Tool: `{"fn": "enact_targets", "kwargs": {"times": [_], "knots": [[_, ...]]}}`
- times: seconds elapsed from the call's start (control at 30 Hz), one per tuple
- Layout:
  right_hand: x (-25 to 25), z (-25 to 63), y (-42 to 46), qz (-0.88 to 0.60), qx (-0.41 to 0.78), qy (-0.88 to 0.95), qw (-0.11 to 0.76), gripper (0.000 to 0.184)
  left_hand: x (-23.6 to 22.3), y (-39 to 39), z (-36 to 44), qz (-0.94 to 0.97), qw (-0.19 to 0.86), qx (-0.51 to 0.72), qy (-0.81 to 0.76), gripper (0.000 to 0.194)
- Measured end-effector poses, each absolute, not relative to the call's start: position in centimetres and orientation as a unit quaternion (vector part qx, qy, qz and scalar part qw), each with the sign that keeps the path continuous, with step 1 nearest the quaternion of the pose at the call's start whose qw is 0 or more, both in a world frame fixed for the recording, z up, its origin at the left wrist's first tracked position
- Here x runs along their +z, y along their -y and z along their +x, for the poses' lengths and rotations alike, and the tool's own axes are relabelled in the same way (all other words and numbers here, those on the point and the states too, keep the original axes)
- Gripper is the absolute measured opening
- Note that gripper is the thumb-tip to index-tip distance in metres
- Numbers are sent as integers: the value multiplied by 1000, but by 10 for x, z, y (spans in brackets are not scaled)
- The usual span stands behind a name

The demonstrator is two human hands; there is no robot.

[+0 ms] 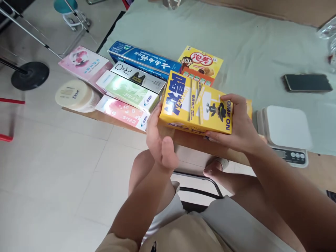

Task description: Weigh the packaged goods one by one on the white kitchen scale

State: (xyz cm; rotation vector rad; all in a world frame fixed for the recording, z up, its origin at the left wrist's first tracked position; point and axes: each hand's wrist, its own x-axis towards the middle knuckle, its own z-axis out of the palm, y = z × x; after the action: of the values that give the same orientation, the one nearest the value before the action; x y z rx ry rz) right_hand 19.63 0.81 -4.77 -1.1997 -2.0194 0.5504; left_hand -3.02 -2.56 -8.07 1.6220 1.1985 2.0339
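A yellow printed carton [195, 103] with blue lettering and a small hatted figure is held over the table's near edge. My right hand [240, 126] grips its right end, thumb on the near side and fingers over the far side. Against or very close to the carton's left end is my left hand [160, 140], its fingers stretched out and the thumb apart. Left of that hand lie a pink flowered box [123, 111], a green box [127, 89] and a silver-and-black box [139, 77]. Behind them are blue toothpaste boxes [147, 57]. Another yellow snack box [202, 61] is partly hidden by the carton.
A pale pink box [86, 66] and a Dove jar [76, 95] sit at the table's left edge. To the right are a white kitchen scale [287, 127] and a phone [307, 83]. Clear plastic objects [329, 29] stand at the far right. A teal stool [65, 6] is on the floor.
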Motion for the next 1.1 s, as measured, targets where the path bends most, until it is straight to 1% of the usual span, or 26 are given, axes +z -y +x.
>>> {"fn": "enact_targets", "kwargs": {"times": [0.1, 0.2, 0.27, 0.33, 0.37, 0.43, 0.5, 0.53, 0.57, 0.67, 0.7, 0.73, 0.83, 0.9, 1.1], "knots": [[-46, 200, -5, -484, 204, 777, 347, 91, -83, 28, -28, 559, 197, 687, -420, 61], [-42, 194, -2, -510, 170, 774, 334, 89, -80, 28, -29, 541, 251, 675, -434, 60], [-38, 187, 1, -534, 147, 774, 307, 86, -76, 28, -30, 514, 296, 660, -461, 57], [-36, 179, 3, -559, 131, 773, 270, 83, -72, 29, -29, 484, 327, 619, -524, 52], [-36, 175, 5, -571, 125, 771, 252, 83, -71, 30, -29, 475, 324, 591, -566, 52], [-35, 170, 7, -593, 113, 766, 222, 83, -69, 32, -27, 470, 279, 541, -639, 56], [-34, 167, 10, -607, 105, 762, 200, 84, -70, 35, -24, 478, 224, 530, -664, 65], [-34, 167, 11, -610, 101, 762, 194, 84, -70, 36, -22, 487, 208, 542, -652, 64], [-33, 167, 12, -609, 97, 763, 191, 86, -71, 36, -21, 497, 202, 562, -630, 58], [-30, 172, 16, -600, 83, 770, 200, 93, -71, 36, -16, 513, 217, 598, -575, 26], [-29, 175, 17, -597, 80, 772, 204, 92, -71, 36, -15, 511, 232, 599, -571, 21], [-29, 177, 18, -590, 79, 776, 209, 88, -70, 35, -15, 504, 247, 598, -573, 20], [-30, 181, 21, -556, 79, 796, 226, 70, -69, 33, -14, 481, 282, 603, -570, 19], [-32, 181, 22, -541, 73, 803, 238, 63, -70, 31, -14, 467, 293, 613, -566, 19], [-38, 176, 25, -529, 64, 803, 266, 63, -74, 28, -12, 430, 306, 640, -559, 19]]}}
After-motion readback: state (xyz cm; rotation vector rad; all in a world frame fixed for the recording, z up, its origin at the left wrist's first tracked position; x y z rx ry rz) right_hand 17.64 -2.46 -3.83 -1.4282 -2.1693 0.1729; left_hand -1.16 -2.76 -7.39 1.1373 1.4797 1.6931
